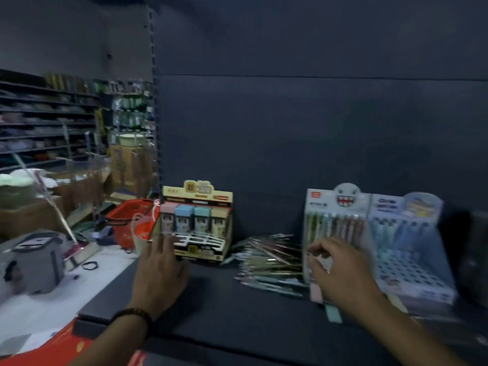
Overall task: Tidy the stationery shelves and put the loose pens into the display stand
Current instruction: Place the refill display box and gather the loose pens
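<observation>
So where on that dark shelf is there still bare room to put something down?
The front strip of the shelf, between the left hand and right hand, is bare. Crowded: the loose pens fill most of the gap between the yellow box and the monster-face stand, with the blue stand alongside.

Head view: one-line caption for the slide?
Left hand by the yellow stand, right hand at the white pen stand, loose pens piled between them on the dark shelf.

A shop: pen display stand (pixel 334 223), shopping basket (pixel 126 215).
</observation>
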